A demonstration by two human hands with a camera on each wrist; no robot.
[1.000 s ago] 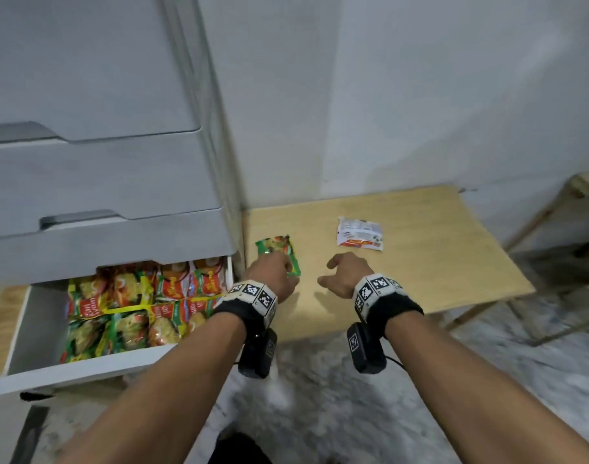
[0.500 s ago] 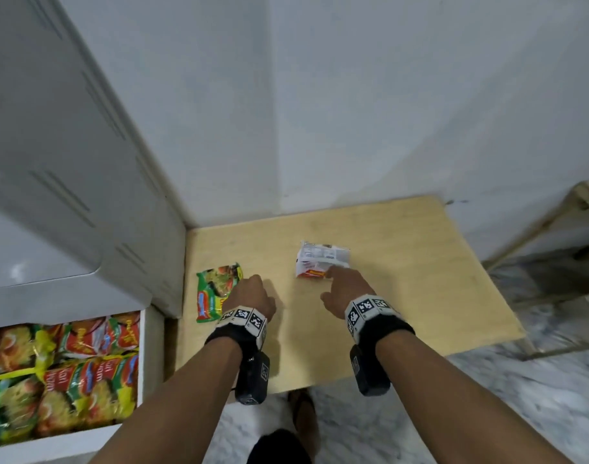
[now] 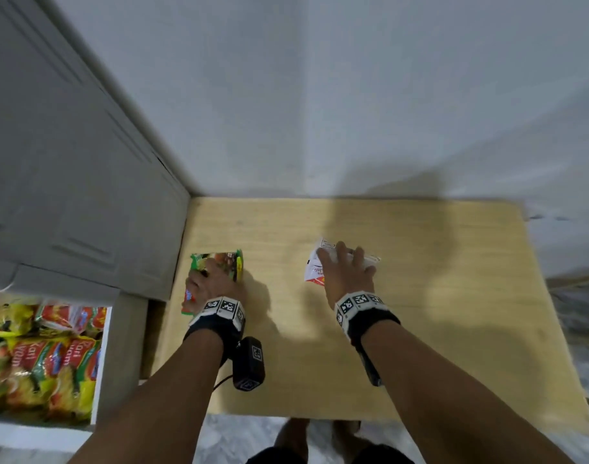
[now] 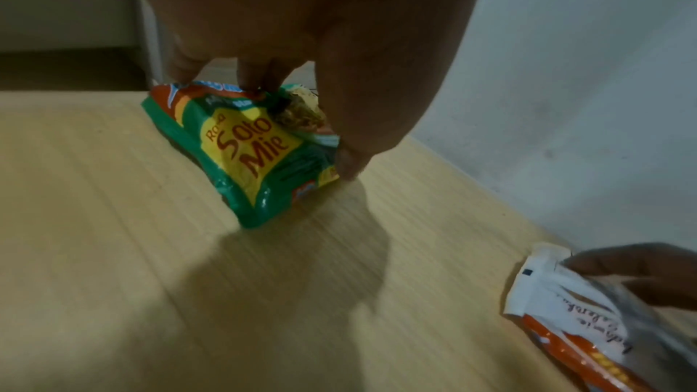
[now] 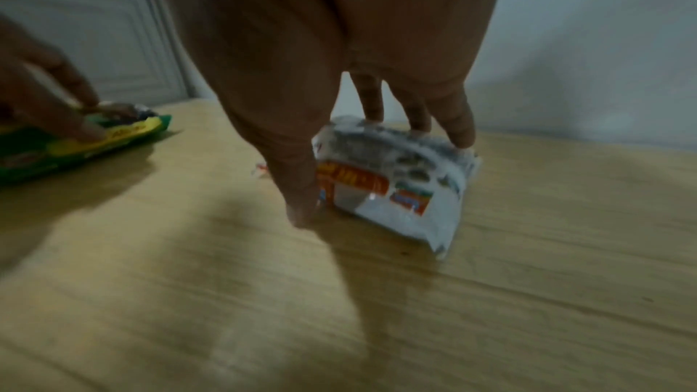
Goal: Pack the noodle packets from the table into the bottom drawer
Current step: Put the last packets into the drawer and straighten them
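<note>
Half a second ago your hands were only arriving at the packets; now both have closed on them. Your left hand pinches the green Soto Mie noodle packet between thumb and curled fingers, and the packet's near edge is tipped up off the wooden table while its far side seems to rest there. Your right hand grips the white noodle packet the same way, thumb on one side and fingertips over the far edge, with that packet also tilted on the tabletop. I judge these to be the last two packets on the table, so the pick is nearly made and the carry to the drawer comes next. The open bottom drawer lies to the left of your left hand and nearer to you, already crowded with yellow and red noodle packets, so free room looks scarce. Just beside your left hand stands the grey cabinet side, and the drawer's white wall rises between hand and contents; lift over it. The crinkly wrappers may slip from a light pinch.
</note>
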